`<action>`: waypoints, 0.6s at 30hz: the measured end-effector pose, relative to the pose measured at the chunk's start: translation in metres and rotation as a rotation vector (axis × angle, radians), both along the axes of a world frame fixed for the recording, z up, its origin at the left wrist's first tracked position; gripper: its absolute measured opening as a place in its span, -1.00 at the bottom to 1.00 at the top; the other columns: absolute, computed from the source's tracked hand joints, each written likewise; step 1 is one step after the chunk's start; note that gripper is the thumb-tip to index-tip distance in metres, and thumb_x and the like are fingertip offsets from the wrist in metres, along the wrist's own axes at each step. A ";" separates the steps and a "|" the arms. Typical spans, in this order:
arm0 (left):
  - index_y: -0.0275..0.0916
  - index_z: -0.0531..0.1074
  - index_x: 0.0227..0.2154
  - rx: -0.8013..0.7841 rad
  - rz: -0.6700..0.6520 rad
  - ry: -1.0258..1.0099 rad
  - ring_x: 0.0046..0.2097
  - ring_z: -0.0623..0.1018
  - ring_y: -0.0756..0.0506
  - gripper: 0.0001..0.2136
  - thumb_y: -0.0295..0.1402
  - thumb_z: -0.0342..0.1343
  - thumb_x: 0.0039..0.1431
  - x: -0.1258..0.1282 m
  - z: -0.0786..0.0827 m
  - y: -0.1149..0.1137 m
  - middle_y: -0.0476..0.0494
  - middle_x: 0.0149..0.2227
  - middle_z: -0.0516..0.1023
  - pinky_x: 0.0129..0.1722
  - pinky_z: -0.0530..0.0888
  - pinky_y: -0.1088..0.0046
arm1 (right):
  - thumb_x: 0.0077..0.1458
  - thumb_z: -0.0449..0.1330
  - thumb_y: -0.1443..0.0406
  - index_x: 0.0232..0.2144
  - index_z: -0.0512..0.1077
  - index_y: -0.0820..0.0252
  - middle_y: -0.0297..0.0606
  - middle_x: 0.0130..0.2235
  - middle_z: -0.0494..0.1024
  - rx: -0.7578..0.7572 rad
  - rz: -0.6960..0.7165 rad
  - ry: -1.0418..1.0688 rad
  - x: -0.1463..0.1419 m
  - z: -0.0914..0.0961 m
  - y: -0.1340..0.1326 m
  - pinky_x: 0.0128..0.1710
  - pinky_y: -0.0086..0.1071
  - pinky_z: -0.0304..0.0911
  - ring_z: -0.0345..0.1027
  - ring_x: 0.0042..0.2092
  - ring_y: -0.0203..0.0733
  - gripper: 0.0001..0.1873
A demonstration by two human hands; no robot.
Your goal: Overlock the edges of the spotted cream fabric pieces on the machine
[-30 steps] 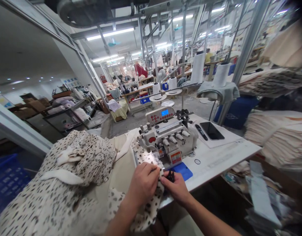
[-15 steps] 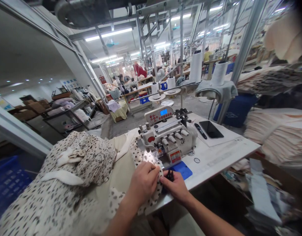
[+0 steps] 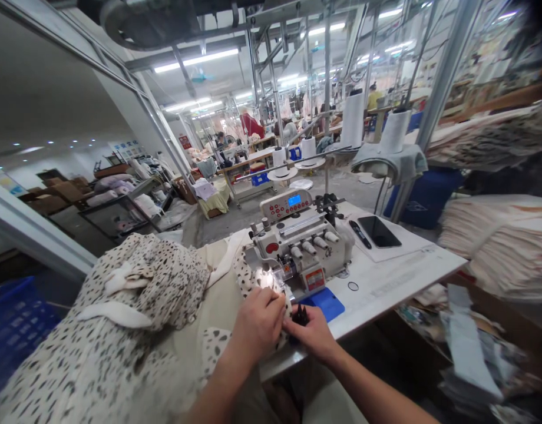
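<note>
Left hand (image 3: 257,327) on crumpled cream black-spotted fabric (image 3: 174,282) beside overlocker (image 3: 300,241).

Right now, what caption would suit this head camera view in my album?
Left hand and right hand hold spotted fabric at a white overlock machine.

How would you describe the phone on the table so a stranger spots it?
Start at the white sewing table and its overlock machine. To the machine's right lies a white sheet holding a black smartphone. It is the wide dark slab beside a much slimmer black tool.
</note>
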State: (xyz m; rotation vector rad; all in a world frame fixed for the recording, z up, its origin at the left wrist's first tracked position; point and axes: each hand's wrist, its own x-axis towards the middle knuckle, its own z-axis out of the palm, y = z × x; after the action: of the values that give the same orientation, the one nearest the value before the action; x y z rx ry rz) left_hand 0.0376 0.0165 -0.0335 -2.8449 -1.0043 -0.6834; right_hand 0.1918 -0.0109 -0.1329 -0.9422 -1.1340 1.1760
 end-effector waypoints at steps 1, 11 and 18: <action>-0.23 0.49 -0.10 0.001 0.001 0.000 -0.16 0.42 -0.16 -0.80 -0.45 0.01 0.30 0.000 0.001 0.000 -0.20 -0.21 0.46 -0.15 0.44 0.24 | -0.02 0.39 0.03 -0.45 0.57 0.26 -0.30 -0.51 0.54 -0.002 -0.027 0.007 0.000 -0.002 0.000 -0.43 -0.39 0.27 0.33 -0.47 -0.24 -0.63; -0.19 0.46 -0.05 0.038 0.014 -0.088 -0.08 0.44 -0.19 -0.76 -0.47 0.04 0.26 -0.006 -0.002 -0.010 -0.22 -0.10 0.47 -0.07 0.43 0.18 | -0.10 0.43 -0.03 -0.38 0.60 0.26 -0.14 -0.42 0.65 -0.062 -0.259 0.086 -0.005 -0.009 -0.003 -0.32 -0.24 0.42 0.47 -0.39 -0.09 -0.55; -0.20 0.43 -0.14 0.073 0.324 -0.113 -0.14 0.51 -0.19 -0.84 -0.34 0.07 0.26 -0.082 -0.050 -0.033 -0.19 -0.17 0.53 -0.15 0.45 0.21 | -0.25 0.50 -0.02 -0.33 0.59 0.25 -0.18 -0.45 0.64 -0.113 -0.131 0.058 0.006 -0.013 -0.008 -0.36 -0.23 0.44 0.47 -0.43 -0.09 -0.47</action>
State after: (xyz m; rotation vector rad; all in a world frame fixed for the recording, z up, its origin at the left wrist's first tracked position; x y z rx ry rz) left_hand -0.0446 -0.0169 -0.0838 -2.5198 -1.3843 -0.8312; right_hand 0.1981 -0.0192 -0.1455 -1.0464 -0.9534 1.1625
